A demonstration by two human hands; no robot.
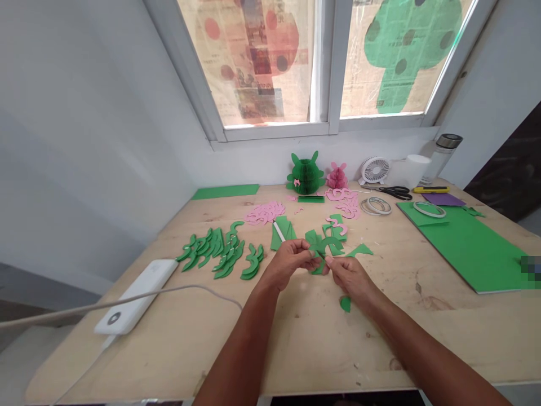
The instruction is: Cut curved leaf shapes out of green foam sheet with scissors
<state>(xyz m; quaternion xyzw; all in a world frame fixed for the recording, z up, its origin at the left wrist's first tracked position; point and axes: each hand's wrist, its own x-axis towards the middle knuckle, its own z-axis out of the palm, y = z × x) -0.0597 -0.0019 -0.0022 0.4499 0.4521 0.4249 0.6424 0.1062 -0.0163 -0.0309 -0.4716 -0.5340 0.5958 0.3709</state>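
Observation:
Pinched in my left hand [295, 256] is a curved green paper cutout [332, 243], held up over the table. My right hand [349, 276] is closed just to the right, its fingertips on a thin dark tool [321, 255] that meets the paper; its kind is too small to make out. Behind my hands lie green paper scraps [361, 250] and a pink curved cutout [338, 227]. A white pen [279, 231] rests on green paper by my left knuckles. One small green scrap [345, 304] lies below my right hand.
Stacked green cutouts [230, 251] and a pink pile [265, 212] spread leftward. A white power bank [135, 296] trails a cable. Green paper honeycomb figure [305, 176], fan [375, 170], scissors [393, 192], yellow cutter [431, 190], tape rolls [376, 206] and green sheets [460, 245] stand or lie around.

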